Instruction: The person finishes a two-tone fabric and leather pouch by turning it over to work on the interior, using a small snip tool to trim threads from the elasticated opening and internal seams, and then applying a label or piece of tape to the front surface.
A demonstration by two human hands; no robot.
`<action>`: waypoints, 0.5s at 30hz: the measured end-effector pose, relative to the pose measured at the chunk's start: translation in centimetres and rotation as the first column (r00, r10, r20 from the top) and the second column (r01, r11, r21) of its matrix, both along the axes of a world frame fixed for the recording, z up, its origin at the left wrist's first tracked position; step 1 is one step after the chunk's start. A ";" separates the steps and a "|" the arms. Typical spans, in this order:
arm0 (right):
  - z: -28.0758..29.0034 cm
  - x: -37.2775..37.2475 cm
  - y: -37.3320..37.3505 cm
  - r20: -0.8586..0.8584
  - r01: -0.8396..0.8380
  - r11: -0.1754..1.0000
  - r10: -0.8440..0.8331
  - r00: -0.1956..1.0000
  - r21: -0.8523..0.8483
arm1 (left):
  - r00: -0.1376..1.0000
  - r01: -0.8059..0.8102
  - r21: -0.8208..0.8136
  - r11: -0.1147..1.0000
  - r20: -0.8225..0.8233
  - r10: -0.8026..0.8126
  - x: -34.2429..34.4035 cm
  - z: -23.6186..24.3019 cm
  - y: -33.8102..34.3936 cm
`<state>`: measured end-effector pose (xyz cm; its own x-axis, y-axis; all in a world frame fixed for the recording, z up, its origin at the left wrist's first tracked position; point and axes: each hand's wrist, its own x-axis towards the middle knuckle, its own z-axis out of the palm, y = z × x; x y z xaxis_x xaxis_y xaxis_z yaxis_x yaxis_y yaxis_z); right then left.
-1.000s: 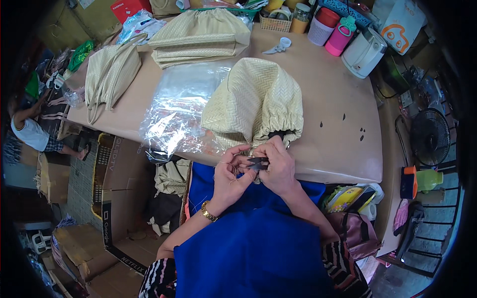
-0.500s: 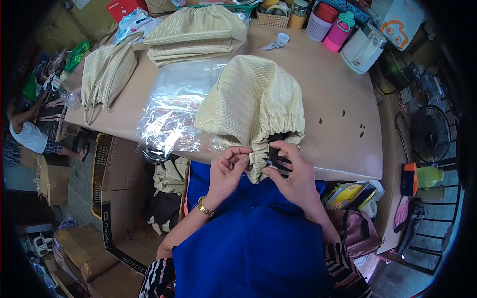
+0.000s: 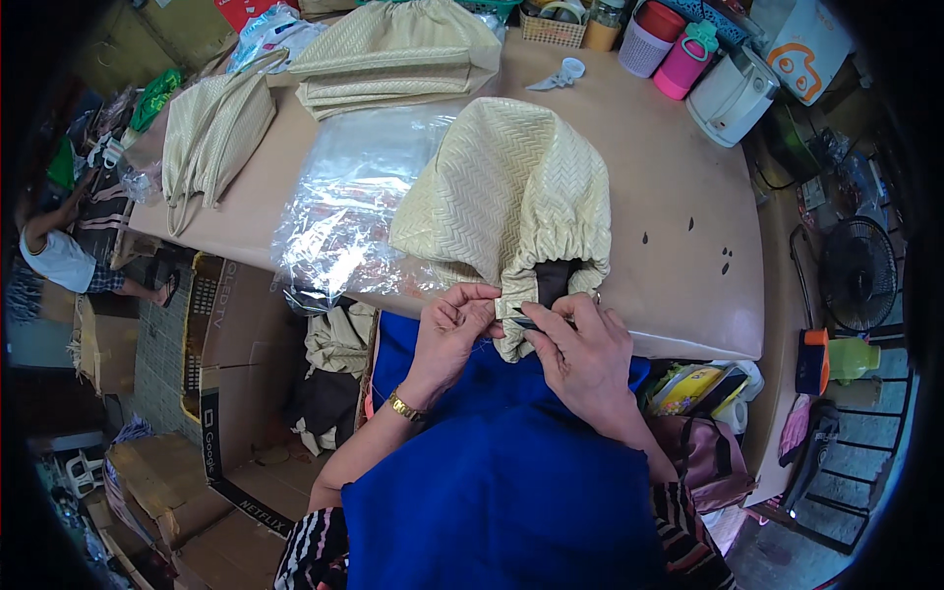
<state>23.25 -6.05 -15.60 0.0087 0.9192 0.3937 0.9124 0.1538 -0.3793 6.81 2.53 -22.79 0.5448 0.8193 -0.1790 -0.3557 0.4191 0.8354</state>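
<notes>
A cream woven-pattern bag (image 3: 506,182) with a gathered mouth lies at the table's near edge, its opening toward me. Dark lining (image 3: 556,278) shows inside the mouth. My left hand (image 3: 454,332), with a gold watch on the wrist, pinches the bag's gathered rim between thumb and fingers. From the other side my right hand (image 3: 588,366) is closed around small black snips (image 3: 525,317). Their tip meets the rim right beside my left fingertips; most of the tool is hidden by the fingers.
Clear plastic bags (image 3: 339,216) lie left of the bag. Two more cream bags, a large one (image 3: 403,54) and a smaller one (image 3: 218,128), rest farther back. A white kettle (image 3: 733,96) and pink bottle (image 3: 685,61) stand back right. A person (image 3: 64,258) sits far left.
The snips have turned in my right hand, and its fingers have closed in toward the rim by my left fingertips. More dark lining shows. The left hand keeps its pinch.
</notes>
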 end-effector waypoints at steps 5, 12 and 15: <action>0.4 -0.2 0.1 0.007 -0.012 1.000 0.012 1.000 0.019 | 1.000 0.003 0.052 0.999 -0.029 -0.002 0.1 0.0 -0.2; 0.1 -0.4 0.2 0.021 -0.011 1.000 0.010 1.000 0.015 | 0.999 -0.027 0.015 1.000 -0.030 0.027 0.1 0.2 -0.3; -1.2 -0.3 0.4 -0.024 -0.002 0.998 0.003 1.000 0.069 | 1.000 -0.028 0.010 1.000 -0.011 0.029 0.2 0.4 -0.3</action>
<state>22.92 -5.70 -16.76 0.0166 0.8899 0.4559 0.9027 0.1827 -0.3895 6.99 2.26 -22.37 0.5191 0.8362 -0.1769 -0.3578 0.4006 0.8435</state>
